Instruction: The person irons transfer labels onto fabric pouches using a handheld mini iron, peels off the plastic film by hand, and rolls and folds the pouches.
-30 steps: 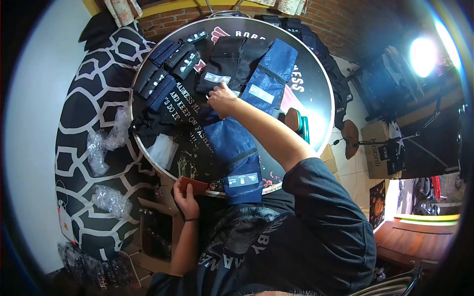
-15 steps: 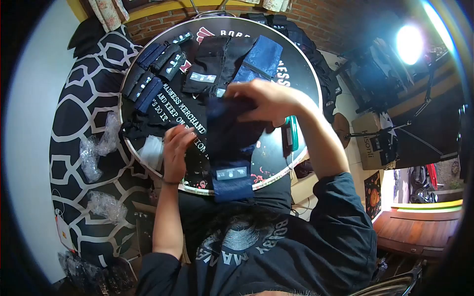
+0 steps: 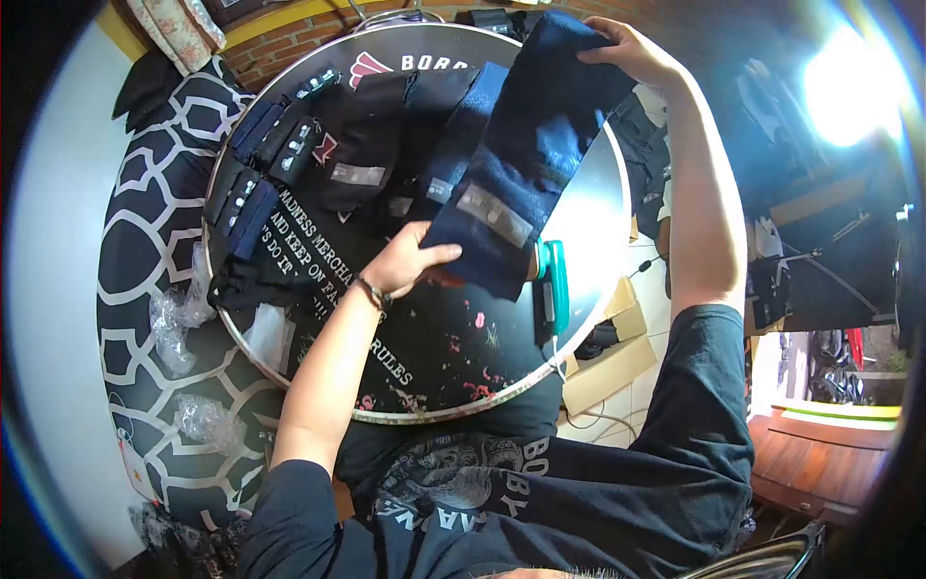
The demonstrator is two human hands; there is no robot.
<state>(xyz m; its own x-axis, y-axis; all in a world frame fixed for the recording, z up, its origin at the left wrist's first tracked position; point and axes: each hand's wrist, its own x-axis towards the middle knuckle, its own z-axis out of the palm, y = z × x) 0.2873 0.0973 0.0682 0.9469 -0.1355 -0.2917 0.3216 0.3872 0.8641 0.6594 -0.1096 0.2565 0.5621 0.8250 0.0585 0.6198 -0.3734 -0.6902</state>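
A long folded piece of navy cloth [image 3: 540,116] with a pale label band stretches at a slant over the right side of the round table [image 3: 424,372]. My right hand [image 3: 632,53] pinches its far upper end, beyond the table's edge. At the near left corner, my left hand [image 3: 400,261] grips the cloth, thumb on top and fingers partly hidden beneath. Left of it lie a blue folded cloth [image 3: 463,125] and a black folded cloth [image 3: 367,135], each with a pale label.
Several rolled dark cloths [image 3: 256,174] with white labels sit along the table's left side. A teal device [image 3: 557,289] with a cable lies by the right rim. White paper [image 3: 270,333] rests at the left rim. An opened cardboard box [image 3: 612,357] stands below on the right.
The navy cloth has swung up and right from the table's front edge. My right hand has moved up and right with it, and my left hand has come right onto its near corner.
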